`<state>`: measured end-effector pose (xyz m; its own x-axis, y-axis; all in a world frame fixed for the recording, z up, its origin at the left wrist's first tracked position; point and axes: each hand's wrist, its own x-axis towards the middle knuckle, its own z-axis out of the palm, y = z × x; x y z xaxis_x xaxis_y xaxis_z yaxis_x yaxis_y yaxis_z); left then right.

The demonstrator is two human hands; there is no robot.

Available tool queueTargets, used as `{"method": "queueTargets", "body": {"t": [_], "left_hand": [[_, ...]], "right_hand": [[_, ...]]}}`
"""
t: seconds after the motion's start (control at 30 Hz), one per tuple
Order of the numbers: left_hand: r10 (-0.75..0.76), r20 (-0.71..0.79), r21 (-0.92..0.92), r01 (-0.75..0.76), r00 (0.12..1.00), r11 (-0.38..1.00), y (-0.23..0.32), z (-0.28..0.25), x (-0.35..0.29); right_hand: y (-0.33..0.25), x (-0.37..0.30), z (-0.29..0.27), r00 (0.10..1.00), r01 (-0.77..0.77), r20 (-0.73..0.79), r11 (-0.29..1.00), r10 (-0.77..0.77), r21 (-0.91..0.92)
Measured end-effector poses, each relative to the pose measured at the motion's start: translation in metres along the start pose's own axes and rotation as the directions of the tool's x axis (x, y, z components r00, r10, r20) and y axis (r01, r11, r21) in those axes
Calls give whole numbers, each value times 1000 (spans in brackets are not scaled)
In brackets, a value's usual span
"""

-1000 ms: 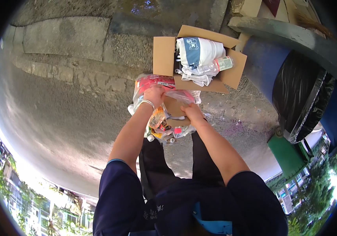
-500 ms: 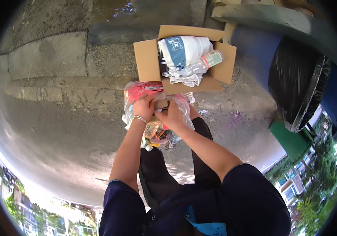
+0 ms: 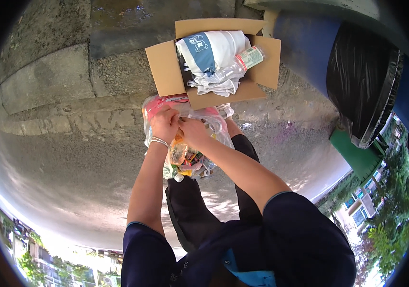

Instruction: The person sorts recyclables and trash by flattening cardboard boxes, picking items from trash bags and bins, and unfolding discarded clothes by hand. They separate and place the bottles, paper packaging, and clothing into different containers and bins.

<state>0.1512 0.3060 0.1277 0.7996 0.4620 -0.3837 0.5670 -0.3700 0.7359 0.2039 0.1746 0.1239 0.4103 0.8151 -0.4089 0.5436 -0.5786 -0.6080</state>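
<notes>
A clear plastic bag (image 3: 221, 125) of mixed rubbish lies between my feet, with a pink printed part (image 3: 153, 106) on its far left. Through its near side show an orange wrapper (image 3: 177, 152), other colourful packaging and a white bottle cap (image 3: 179, 177). My left hand (image 3: 165, 125), with a pale bracelet at the wrist, is closed over the bag beside the pink part. My right hand (image 3: 194, 132) meets it from the right, fingers curled in toward the left hand. Whatever lies between their fingers is hidden.
Just beyond the bag stands an open cardboard box (image 3: 168, 69) holding white and blue cloth (image 3: 226, 48) and an empty clear bottle (image 3: 248, 58). A blue bin (image 3: 302, 57) lined with a black bag (image 3: 360, 86) is at the right, near a green bin part (image 3: 355, 150). A stone kerb (image 3: 56, 119) runs leftward.
A small brown cardboard piece between my hands is no longer visible. My hands have drawn closer together and slightly left. The whole view has shifted a little.
</notes>
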Motion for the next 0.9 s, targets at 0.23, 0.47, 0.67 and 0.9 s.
{"method": "queueTargets", "body": {"t": [0.23,0.47,0.67,0.9], "left_hand": [[-20,-19,25,21,1000,999,9,10,5],[-281,64,153,269,958,951,19,0,-9],[-162,205,394,70,965,916,79,44,-15],[-251,328,558,27,911,829,72,56,-3]], "right_hand": [[4,26,19,839,-488,344,862,421,137],[11,-30,-76,997,-82,33,942,75,327],[140,42,-97,469,-456,-330,544,819,704],[185,95,-118,370,-578,-281,456,886,677]]}}
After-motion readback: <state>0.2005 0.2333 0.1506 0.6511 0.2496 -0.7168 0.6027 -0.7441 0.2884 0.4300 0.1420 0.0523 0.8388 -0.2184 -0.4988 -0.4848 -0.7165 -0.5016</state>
